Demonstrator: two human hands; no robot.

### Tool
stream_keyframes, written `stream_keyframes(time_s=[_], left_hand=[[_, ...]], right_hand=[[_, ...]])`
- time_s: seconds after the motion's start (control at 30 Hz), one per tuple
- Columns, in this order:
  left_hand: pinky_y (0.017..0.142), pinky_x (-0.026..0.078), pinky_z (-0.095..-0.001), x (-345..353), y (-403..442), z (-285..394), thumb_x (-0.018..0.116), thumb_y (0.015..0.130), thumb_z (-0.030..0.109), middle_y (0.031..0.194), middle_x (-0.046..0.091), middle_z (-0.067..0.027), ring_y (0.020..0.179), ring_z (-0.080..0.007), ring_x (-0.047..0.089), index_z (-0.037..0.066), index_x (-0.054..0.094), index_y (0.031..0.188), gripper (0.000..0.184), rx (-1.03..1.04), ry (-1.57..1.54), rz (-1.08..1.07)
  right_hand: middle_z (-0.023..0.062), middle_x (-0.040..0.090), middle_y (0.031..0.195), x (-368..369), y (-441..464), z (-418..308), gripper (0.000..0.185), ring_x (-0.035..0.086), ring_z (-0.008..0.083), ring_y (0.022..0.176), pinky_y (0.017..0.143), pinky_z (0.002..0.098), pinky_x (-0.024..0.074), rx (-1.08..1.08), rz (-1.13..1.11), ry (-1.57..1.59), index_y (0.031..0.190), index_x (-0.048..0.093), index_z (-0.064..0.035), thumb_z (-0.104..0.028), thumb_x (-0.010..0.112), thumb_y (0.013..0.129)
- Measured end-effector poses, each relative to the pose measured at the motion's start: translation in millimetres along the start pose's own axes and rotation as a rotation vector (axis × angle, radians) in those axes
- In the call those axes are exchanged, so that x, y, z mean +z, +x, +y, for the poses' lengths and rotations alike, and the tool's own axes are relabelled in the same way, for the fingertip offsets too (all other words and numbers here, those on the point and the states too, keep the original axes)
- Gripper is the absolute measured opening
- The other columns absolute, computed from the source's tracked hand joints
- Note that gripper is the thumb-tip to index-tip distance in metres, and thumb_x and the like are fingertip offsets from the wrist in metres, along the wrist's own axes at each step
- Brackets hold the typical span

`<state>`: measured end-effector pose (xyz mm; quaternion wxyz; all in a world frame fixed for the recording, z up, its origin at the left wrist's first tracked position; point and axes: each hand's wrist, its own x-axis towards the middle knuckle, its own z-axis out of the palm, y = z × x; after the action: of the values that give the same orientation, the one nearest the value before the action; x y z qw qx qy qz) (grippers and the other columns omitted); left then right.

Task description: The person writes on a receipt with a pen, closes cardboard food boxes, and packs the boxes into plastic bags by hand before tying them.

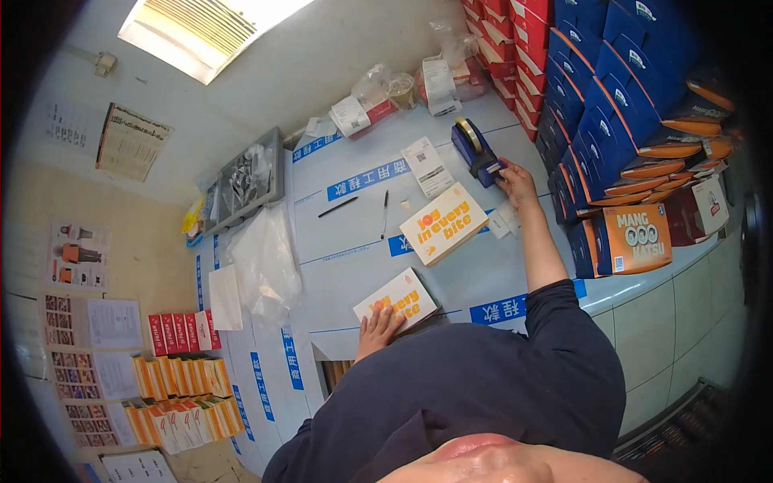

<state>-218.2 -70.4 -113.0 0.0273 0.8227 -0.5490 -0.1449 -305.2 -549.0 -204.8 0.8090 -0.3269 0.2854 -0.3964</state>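
Note:
My left hand lies over the near left corner of a small white carton with orange and yellow lettering. Its fingers are stretched out and a little apart on the lid. At the near end of a blue tape dispenser, my right hand has its fingers bent and closed against the dispenser's edge. Whether a strip of tape is between those fingers is too small to tell. Between the two hands sits a larger white carton with the same lettering. A printed receipt lies flat just beyond it.
Two pens lie left of the larger carton. Stacked blue boxes and red boxes line the right side. Bagged orders stand by the back wall. At left are a grey tray, clear plastic bags and rows of small cartons.

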Motion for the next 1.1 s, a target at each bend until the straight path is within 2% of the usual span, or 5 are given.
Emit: stream_keyframes(time_s=[0.4,0.53,0.77,0.9,1.1], left_hand=[[0.102,0.021,-0.0487,-20,53,-9,0.077,0.049,0.033,0.14,0.021,-0.0183,0.124,-0.0407,0.024,0.022,0.04,0.124,0.084,0.071,-0.006,0.075],[0.101,0.022,-0.0503,-16,46,14,0.073,0.052,0.035,0.14,0.02,-0.0203,0.122,-0.0413,0.026,0.019,0.036,0.126,0.083,-0.258,-0.012,0.12],[0.099,0.02,-0.0506,-12,35,26,0.069,0.058,0.038,0.14,0.018,-0.0214,0.12,-0.0407,0.026,0.019,0.032,0.129,0.083,-0.555,-0.084,0.174],[0.099,0.019,-0.0511,-8,36,26,0.068,0.059,0.041,0.141,0.017,-0.0218,0.12,-0.041,0.026,0.019,0.032,0.129,0.082,-0.564,-0.109,0.199],[0.099,0.018,-0.0529,-5,32,19,0.067,0.062,0.05,0.141,0.017,-0.0219,0.123,-0.0426,0.022,0.019,0.033,0.129,0.081,-0.5,-0.107,0.212]], right_hand=[[0.0109,0.066,0.085,42,-23,-41,0.027,0.063,0.0287,0.075,0.077,0.0379,0.0478,-0.184,0.471,-1.992,0.092,0.066,-0.0082,-0.018,0.061,0.067],[0.0107,0.066,0.088,18,-33,-39,0.024,0.064,0.0259,0.082,0.076,0.0376,0.0484,-0.119,0.44,-1.78,0.091,0.066,-0.0076,-0.022,0.063,0.071],[0.01,0.064,0.077,111,-189,16,0.043,0.063,0.0155,0.07,0.068,0.0273,0.0491,0.127,-0.544,-0.801,0.107,0.054,0.0013,-0.016,0.07,0.071],[0.0081,0.06,0.07,119,-242,135,0.032,0.061,0.0152,0.068,0.056,0.0292,0.0468,0.117,-0.575,-0.879,0.082,0.048,-0.0049,-0.026,0.071,0.076],[0.0125,0.058,0.068,122,-260,115,0.043,0.057,0.0287,0.061,0.054,0.037,0.0443,-0.04,-0.479,-1.273,0.081,0.051,-0.0036,-0.038,0.073,0.069]])
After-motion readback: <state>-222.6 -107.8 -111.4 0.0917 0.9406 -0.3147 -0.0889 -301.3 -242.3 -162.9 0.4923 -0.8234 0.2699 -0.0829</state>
